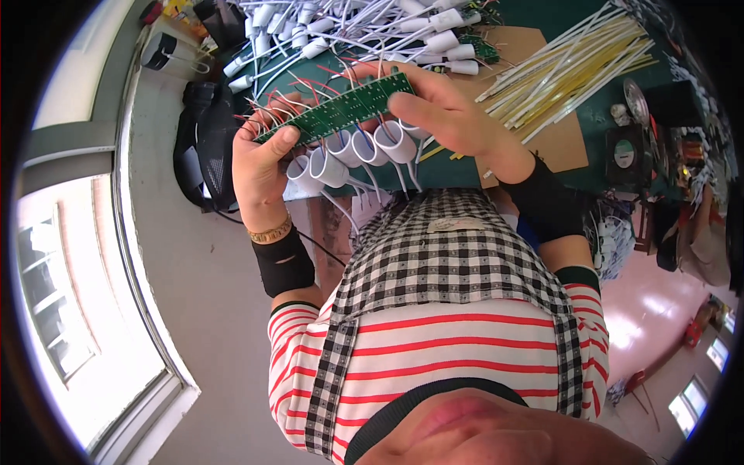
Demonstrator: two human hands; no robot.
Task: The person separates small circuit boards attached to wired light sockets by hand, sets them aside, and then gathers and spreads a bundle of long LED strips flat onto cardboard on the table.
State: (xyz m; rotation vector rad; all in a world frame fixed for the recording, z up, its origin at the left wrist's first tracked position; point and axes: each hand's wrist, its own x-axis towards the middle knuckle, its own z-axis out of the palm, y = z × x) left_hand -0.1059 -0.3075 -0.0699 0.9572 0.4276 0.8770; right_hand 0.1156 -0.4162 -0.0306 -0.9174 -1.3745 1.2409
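Note:
A long green circuit board panel (341,111) is held up at a slant above the front edge of the table, its right end higher. My left hand (267,151) grips its left end, thumb on the near face. At the right end my right hand (442,108) has closed round it, thumb across the face and fingers behind. Red and white wires (298,99) stick out along the far side. From the near side hang several white cylindrical cups (329,167) on short wires, with white cables trailing down toward my apron.
On the green table (535,12) a heap of white cylindrical parts with cables (310,31) lies at the back. Right of my hands, white and yellow strips (570,66) rest on brown cardboard (562,147). A black bag (205,147) stands at the left, a solder-like spool (624,153) at the right.

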